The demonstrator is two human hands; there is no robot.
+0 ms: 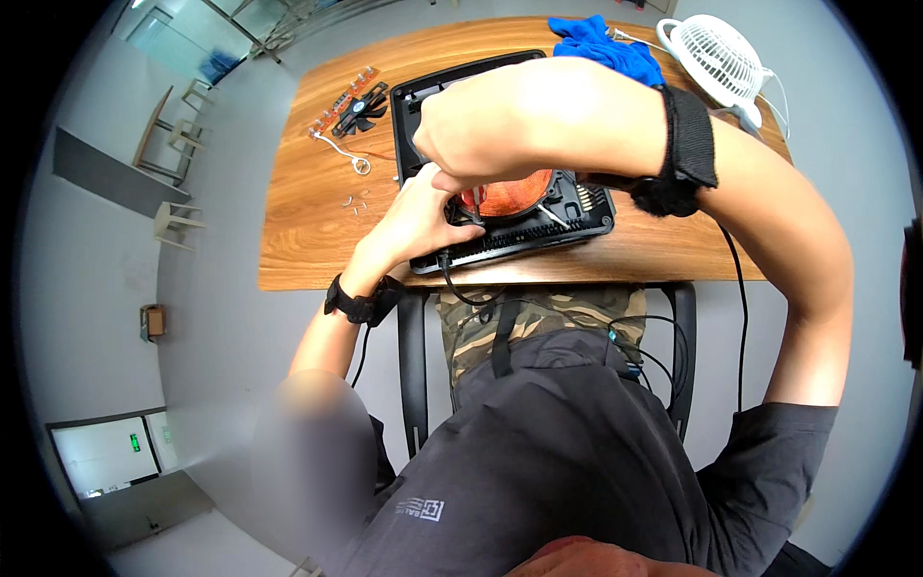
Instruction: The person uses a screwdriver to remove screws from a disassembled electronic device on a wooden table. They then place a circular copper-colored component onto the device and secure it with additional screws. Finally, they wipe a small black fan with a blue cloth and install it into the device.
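A black appliance housing point(586, 216) lies open on the desk, with a round copper-coloured coil point(514, 198) inside. My right hand point(460, 130) is curled over the housing, fingers closed on something I cannot make out, its lower fingers meeting my left hand. My left hand point(428, 213) reaches into the housing's near-left part, its thumb low beside the coil and its fingers closed around a small red-and-metal piece point(472, 199), partly hidden under my right hand. A black cable point(447, 274) hangs from the housing's front edge.
On the wooden desk point(317, 240) are a black fan part point(361, 112), an orange circuit board point(322, 120), a looped white wire point(361, 163), small loose pieces, a blue cloth point(601, 48) and a white fan point(711, 60). A chair point(413, 356) and stools point(176, 219) stand around.
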